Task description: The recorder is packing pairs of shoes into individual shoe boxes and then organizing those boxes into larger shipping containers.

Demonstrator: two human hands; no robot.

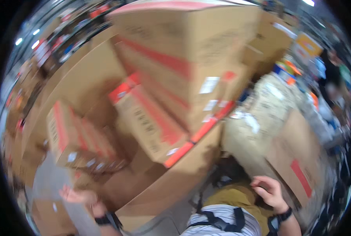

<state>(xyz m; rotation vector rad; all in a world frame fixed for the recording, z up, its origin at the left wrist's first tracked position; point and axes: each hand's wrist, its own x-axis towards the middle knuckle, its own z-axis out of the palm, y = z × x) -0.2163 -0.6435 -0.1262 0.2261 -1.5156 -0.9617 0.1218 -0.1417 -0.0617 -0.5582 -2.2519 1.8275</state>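
Observation:
My left hand (80, 195) is stretched out at the lower left, blurred by motion. Its fingers look extended, with nothing visible in them, beside the wall of a large open cardboard bin (175, 181). At the lower right, my right hand (270, 193) is loosely curled, thumb apart from the fingers, and seems to hold nothing. It is beside my trousers and near a flattened cardboard sheet (293, 153). Inside the bin are a tall carton with red stripes (159, 59), a narrower carton with red ends (148, 122) and a tilted carton (81, 137) at the left.
To the right, a large pale wrapped sack (262, 106) stands beside the bin, with bright plastic packaging (287, 72) behind it. Shelves with boxes (75, 37) line the far left. Another person (332, 78) is at the far right. Cardboard (51, 216) lies at the lower left.

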